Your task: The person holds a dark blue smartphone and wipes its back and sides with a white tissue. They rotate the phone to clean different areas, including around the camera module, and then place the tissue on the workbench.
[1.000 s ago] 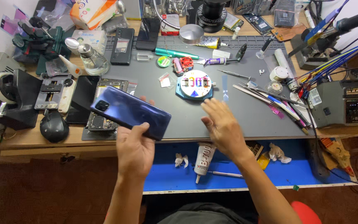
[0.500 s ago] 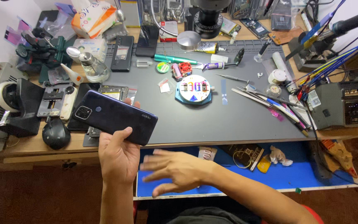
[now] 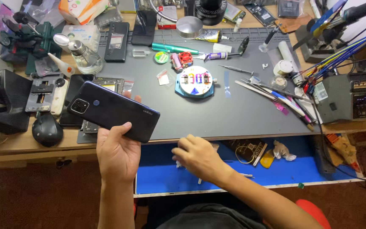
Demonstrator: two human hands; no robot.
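Both forearms reach up from the bottom of the frame. The left hand (image 3: 117, 154) is raised, palm toward the camera, thumb stretched up across the near side and fingertips (image 3: 137, 98) just showing beyond the far edge of what it grips. The right hand (image 3: 198, 157) is lower, knuckles up, fingers curled and pointing left, with the forearm running down to the right.

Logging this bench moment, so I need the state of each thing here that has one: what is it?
Dark phone: back up, held in left hand.
Right hand: empty, reaching into drawer.
Blue drawer: pulled open.
Round parts tray: flat on grey mat.
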